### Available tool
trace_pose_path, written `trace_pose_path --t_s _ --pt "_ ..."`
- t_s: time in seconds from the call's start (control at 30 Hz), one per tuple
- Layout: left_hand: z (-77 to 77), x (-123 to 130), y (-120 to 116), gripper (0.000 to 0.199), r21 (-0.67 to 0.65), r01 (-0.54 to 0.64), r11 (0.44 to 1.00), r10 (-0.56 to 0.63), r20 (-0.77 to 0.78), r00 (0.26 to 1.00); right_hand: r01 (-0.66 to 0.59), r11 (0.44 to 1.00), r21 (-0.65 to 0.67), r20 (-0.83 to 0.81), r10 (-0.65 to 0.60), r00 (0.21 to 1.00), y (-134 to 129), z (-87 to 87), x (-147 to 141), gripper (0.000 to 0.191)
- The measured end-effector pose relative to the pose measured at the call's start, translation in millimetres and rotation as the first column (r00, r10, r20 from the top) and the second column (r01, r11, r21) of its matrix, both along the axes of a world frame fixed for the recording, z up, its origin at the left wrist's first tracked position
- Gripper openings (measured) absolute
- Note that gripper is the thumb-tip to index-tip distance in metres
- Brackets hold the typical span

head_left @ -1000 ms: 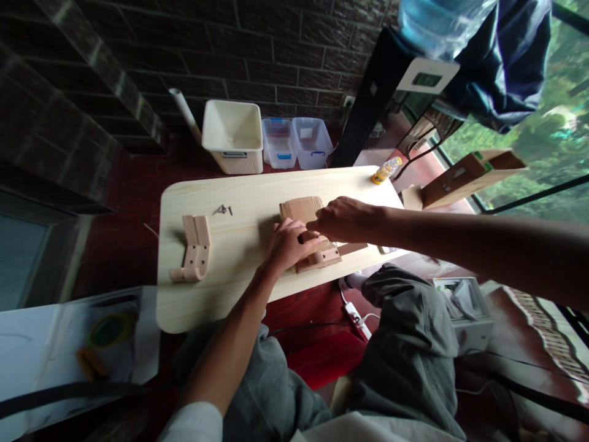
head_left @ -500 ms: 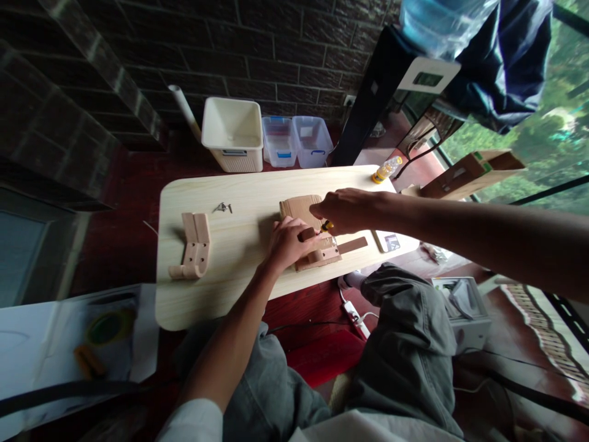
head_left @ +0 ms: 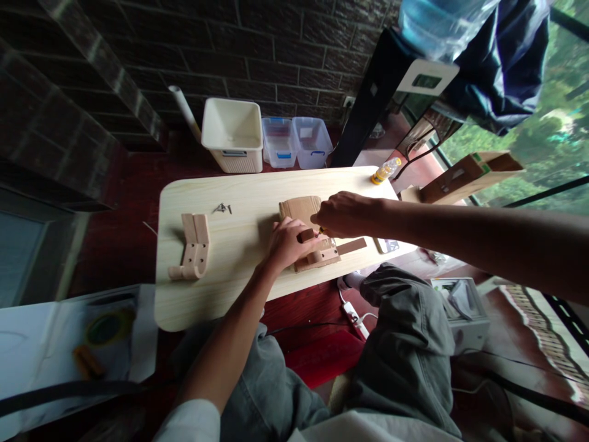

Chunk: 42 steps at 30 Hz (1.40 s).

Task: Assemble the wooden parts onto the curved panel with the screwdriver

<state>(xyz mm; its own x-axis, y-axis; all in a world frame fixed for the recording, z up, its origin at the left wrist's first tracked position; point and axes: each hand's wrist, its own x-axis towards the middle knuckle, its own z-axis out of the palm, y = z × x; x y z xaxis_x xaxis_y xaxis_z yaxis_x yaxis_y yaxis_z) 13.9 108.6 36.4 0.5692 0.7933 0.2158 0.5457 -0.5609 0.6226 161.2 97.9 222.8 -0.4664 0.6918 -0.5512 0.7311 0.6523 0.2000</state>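
My right hand (head_left: pixel 343 213) is closed around a yellow-handled screwdriver (head_left: pixel 321 231), most of which my fingers hide. Its lower end points down at a curved wooden piece (head_left: pixel 324 253) with holes, lying on a cardboard pad (head_left: pixel 299 207). From the left, my left hand (head_left: pixel 288 240) grips the wooden part, fingers wrapped round a darker wooden end (head_left: pixel 306 236). The screwdriver's tip is too small to make out. A flat wooden strip (head_left: pixel 352 246) lies just right of the pad. On the table's left side are similar hook-shaped wooden pieces (head_left: pixel 196 247) and a small pile of screws (head_left: pixel 223 208).
The pale wooden table (head_left: pixel 230 264) has a clear bottle with yellow ends (head_left: pixel 385 170) at its far right corner. A phone (head_left: pixel 389 245) lies near its right edge. A cream bin (head_left: pixel 232 135) and clear boxes (head_left: pixel 313 144) stand behind it. Below is a power strip (head_left: pixel 356 320).
My right hand has turned slightly and shifted a little lower, covering more of the screwdriver's handle. My left hand keeps its place on the wooden piece.
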Motion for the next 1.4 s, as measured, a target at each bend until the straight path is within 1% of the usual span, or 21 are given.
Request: trace_pose_path --t_s 0.17,0.27,0.33,0.47,0.57,0.63,0.73,0.9,1.03,1.1,1.17,1.27,1.4 --pt "0.6 0 -1 0.026 0.01 -0.011 1.0 0.011 0.002 1.0 0.033 0.999 0.031 -0.012 -0.033 0.999 -1 -5.8 -1 0.027" --pt "-0.4 -1 -1 0.028 0.013 -0.009 1.0 0.009 0.007 1.0 0.042 0.999 0.035 -0.003 -0.042 0.999 1 -5.8 -1 0.028" --pt "-1.2 -1 -1 0.028 0.017 -0.01 1.0 0.01 0.007 1.0 0.012 1.0 0.021 -0.01 -0.012 1.0 3 -3.8 1 0.027" --pt "-1.1 -1 0 0.023 0.024 -0.015 1.0 0.015 -0.025 1.0 -0.087 0.995 -0.04 -0.045 0.085 0.995 6 1.5 2 0.023" --pt "0.3 0 0 0.022 0.017 -0.021 1.0 0.022 -0.041 0.999 -0.106 0.993 -0.05 -0.052 0.103 0.993 5 2.9 1 0.024" --pt "1.1 0 0 0.022 0.01 -0.025 1.0 0.026 -0.038 0.999 -0.085 0.995 -0.056 -0.054 0.082 0.995 4 1.6 0 0.024" --pt "1.1 1 -1 0.024 0.003 -0.032 0.999 0.033 -0.032 0.999 -0.02 0.997 -0.073 -0.059 0.015 0.998 6 -3.0 0 0.023" --pt "-1.3 1 -1 0.026 0.011 -0.025 1.0 0.026 -0.011 1.0 0.074 0.996 -0.055 -0.061 -0.078 0.995 9 -7.7 1 0.03" --pt "-1.8 0 -1 0.027 0.0 -0.025 1.0 0.025 -0.007 1.0 0.081 0.992 -0.095 -0.041 -0.086 0.995 8 1.0 -2 0.031" --pt "-1.3 0 -1 0.028 0.0 -0.026 1.0 0.026 -0.002 1.0 0.062 0.991 -0.119 -0.041 -0.067 0.997 8 7.0 -3 0.029" --pt "-0.3 0 -1 0.029 0.008 -0.022 1.0 0.022 0.002 1.0 0.036 0.993 -0.112 -0.061 -0.043 0.997 8 10.0 -3 0.028" --pt "1.3 0 -2 0.028 0.013 -0.026 1.0 0.026 -0.012 1.0 -0.007 0.998 -0.065 -0.082 0.002 0.997 6 5.1 -2 0.024" --pt "2.5 0 -2 0.025 0.002 -0.031 1.0 0.031 -0.034 0.999 -0.053 0.998 -0.027 -0.072 0.05 0.996 2 -10.4 3 0.024"
